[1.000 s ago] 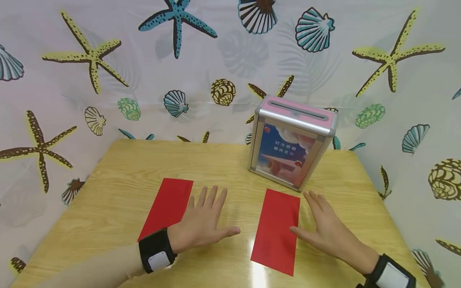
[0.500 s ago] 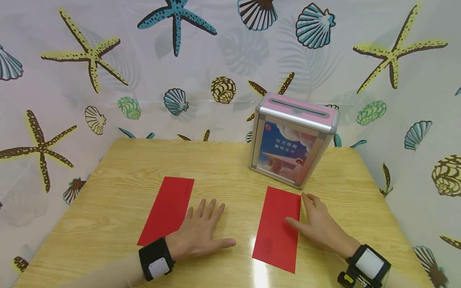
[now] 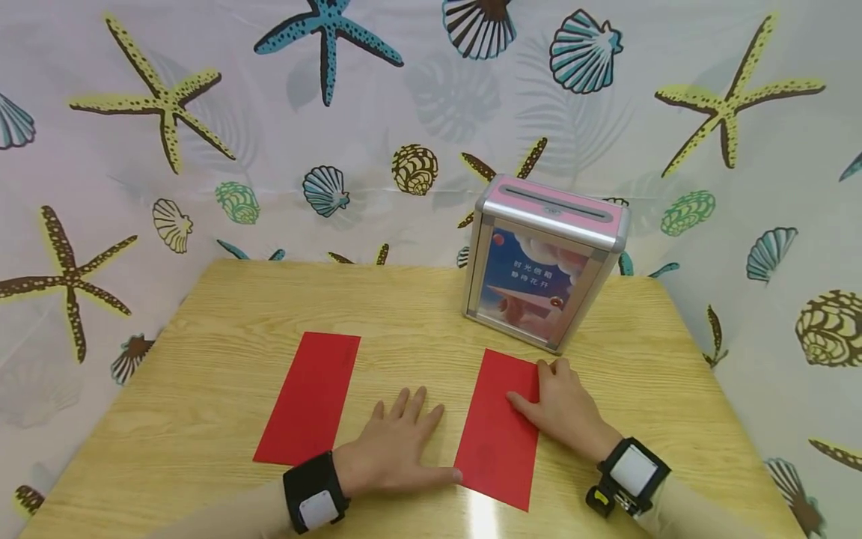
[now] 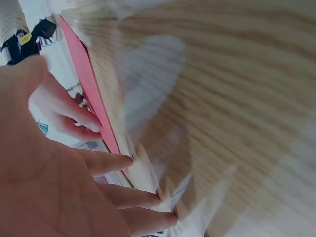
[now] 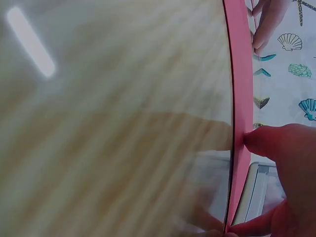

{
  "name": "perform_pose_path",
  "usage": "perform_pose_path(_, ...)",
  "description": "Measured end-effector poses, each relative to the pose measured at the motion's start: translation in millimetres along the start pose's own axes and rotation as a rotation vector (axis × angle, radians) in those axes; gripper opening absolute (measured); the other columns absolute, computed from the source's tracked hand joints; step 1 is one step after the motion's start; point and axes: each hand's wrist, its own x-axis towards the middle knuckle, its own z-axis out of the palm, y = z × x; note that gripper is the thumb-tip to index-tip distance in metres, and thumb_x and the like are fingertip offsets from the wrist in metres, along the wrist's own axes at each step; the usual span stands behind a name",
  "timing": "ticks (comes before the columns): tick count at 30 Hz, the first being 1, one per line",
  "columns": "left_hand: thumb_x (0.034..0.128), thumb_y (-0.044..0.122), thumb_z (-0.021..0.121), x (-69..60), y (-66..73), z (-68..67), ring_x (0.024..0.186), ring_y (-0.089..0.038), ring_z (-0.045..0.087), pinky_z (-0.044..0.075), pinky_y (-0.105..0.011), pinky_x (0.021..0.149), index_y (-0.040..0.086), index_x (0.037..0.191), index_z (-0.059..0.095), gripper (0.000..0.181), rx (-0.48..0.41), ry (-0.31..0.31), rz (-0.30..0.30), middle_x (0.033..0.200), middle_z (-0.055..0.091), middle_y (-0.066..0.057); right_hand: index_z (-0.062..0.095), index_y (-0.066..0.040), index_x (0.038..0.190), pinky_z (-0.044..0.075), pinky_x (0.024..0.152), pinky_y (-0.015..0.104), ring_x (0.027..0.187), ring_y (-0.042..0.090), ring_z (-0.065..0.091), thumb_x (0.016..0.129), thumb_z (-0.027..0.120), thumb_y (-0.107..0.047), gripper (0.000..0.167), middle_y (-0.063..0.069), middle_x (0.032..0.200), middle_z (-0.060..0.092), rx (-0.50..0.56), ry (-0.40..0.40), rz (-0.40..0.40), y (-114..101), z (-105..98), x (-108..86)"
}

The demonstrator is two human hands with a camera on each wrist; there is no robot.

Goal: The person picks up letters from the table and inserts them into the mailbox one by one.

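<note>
On the table's right half lies a red envelope [image 3: 500, 430], flat, in front of the box. My right hand [image 3: 572, 412] holds its upper right edge, thumb on its face and bent fingers at the side. In the right wrist view the thumb [image 5: 261, 140] presses on the red surface and the fingertips meet the edge. My left hand [image 3: 393, 453] rests palm down between the two envelopes, fingers spread, its thumb tip touching the lower left edge of the right envelope. A second red envelope [image 3: 308, 397] lies untouched on the left.
A silver-framed box [image 3: 542, 277] with a slot in its pink top stands at the back right of the wooden table [image 3: 269, 299]. Behind hangs a white curtain [image 3: 377, 127] printed with starfish and shells. Both wrists carry black straps [image 3: 313, 490].
My right hand has moved left onto the right envelope, which has slid slightly left. My left hand has come down and rightward, so its thumb meets that envelope's edge.
</note>
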Motion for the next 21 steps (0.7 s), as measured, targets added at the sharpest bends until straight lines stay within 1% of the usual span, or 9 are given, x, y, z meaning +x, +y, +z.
perform_pose_path(6, 0.0804, 0.072, 0.071, -0.6, 1.7, 0.4, 0.154, -0.046, 0.026, 0.031, -0.072, 0.115, 0.016, 0.159, 0.039, 0.102, 0.074, 0.005, 0.036, 0.168, 0.025, -0.019, 0.054, 0.009, 0.132, 0.057, 0.072, 0.044, 0.093, 0.031, 0.055, 0.084, 0.074, -0.065, 0.091, 0.024, 0.117, 0.052, 0.049, -0.036, -0.001, -21.0, 2.6, 12.6)
perform_pose_path(8, 0.0790, 0.069, 0.076, -0.7, 1.7, 0.1, 0.154, -0.046, 0.027, 0.032, -0.072, 0.115, 0.016, 0.159, 0.040, 0.103, 0.077, 0.001, 0.038, 0.168, 0.026, -0.019, 0.052, 0.007, 0.128, 0.056, 0.071, 0.042, 0.092, 0.029, 0.054, 0.083, 0.077, -0.063, 0.087, 0.021, 0.112, 0.052, 0.079, -0.043, -0.001, -26.8, 3.4, 16.2)
perform_pose_path(10, 0.0779, 0.068, 0.078, -0.7, 1.7, 0.1, 0.154, -0.045, 0.027, 0.032, -0.072, 0.114, 0.016, 0.159, 0.040, 0.104, 0.071, -0.002, 0.039, 0.168, 0.027, -0.019, 0.050, 0.004, 0.126, 0.055, 0.072, 0.041, 0.089, 0.027, 0.056, 0.086, 0.079, -0.053, 0.076, 0.018, 0.107, 0.056, 0.140, -0.027, -0.014, -31.3, 3.8, 19.4)
perform_pose_path(12, 0.0771, 0.067, 0.080, -0.7, 1.9, -0.6, 0.154, -0.045, 0.028, 0.032, -0.071, 0.115, 0.015, 0.159, 0.040, 0.105, 0.064, -0.003, 0.039, 0.168, 0.027, -0.018, 0.049, 0.002, 0.124, 0.054, 0.071, 0.038, 0.084, 0.025, 0.059, 0.092, 0.077, -0.039, 0.059, 0.016, 0.100, 0.061, 0.210, -0.006, -0.032, -34.3, 3.8, 21.6)
perform_pose_path(14, 0.0762, 0.068, 0.080, -1.1, 1.6, -1.2, 0.154, -0.044, 0.028, 0.031, -0.070, 0.116, 0.012, 0.159, 0.039, 0.108, 0.077, 0.008, 0.036, 0.168, 0.029, -0.016, 0.051, 0.001, 0.123, 0.053, 0.069, 0.035, 0.078, 0.021, 0.061, 0.098, 0.071, -0.024, 0.041, 0.015, 0.095, 0.066, 0.295, 0.014, -0.060, -35.9, 2.8, 22.7)
perform_pose_path(16, 0.0751, 0.070, 0.080, -1.6, 0.3, -2.0, 0.154, -0.044, 0.028, 0.029, -0.069, 0.118, 0.008, 0.159, 0.038, 0.111, 0.104, 0.022, 0.030, 0.168, 0.029, -0.015, 0.054, 0.002, 0.122, 0.050, 0.065, 0.031, 0.072, 0.017, 0.060, 0.102, 0.064, -0.013, 0.027, 0.014, 0.091, 0.068, 0.369, 0.027, -0.091, -37.0, 0.1, 22.6)
perform_pose_path(17, 0.0747, 0.071, 0.079, -1.7, -0.8, -2.3, 0.154, -0.044, 0.026, 0.028, -0.069, 0.119, 0.006, 0.159, 0.037, 0.114, 0.112, 0.027, 0.027, 0.168, 0.029, -0.016, 0.056, 0.001, 0.122, 0.049, 0.064, 0.029, 0.072, 0.016, 0.059, 0.103, 0.061, -0.011, 0.023, 0.013, 0.092, 0.069, 0.400, 0.030, -0.099, -37.5, -1.7, 21.9)
perform_pose_path(19, 0.0736, 0.073, 0.079, -1.4, -4.1, -2.8, 0.156, -0.044, 0.023, 0.024, -0.068, 0.121, 0.003, 0.160, 0.032, 0.120, 0.122, 0.031, 0.015, 0.169, 0.026, -0.016, 0.059, 0.001, 0.122, 0.046, 0.062, 0.026, 0.071, 0.015, 0.057, 0.104, 0.059, -0.009, 0.020, 0.012, 0.094, 0.069, 0.471, 0.032, -0.115, -39.1, -7.2, 19.5)
perform_pose_path(21, 0.0726, 0.069, 0.083, 0.1, -7.9, -4.2, 0.157, -0.044, 0.019, 0.022, -0.067, 0.123, 0.002, 0.163, 0.021, 0.128, 0.083, 0.035, 0.004, 0.170, 0.023, -0.018, 0.061, 0.000, 0.122, 0.048, 0.063, 0.025, 0.075, 0.015, 0.060, 0.104, 0.059, -0.008, 0.020, 0.011, 0.097, 0.071, 0.547, 0.040, -0.126, -41.4, -14.5, 16.5)
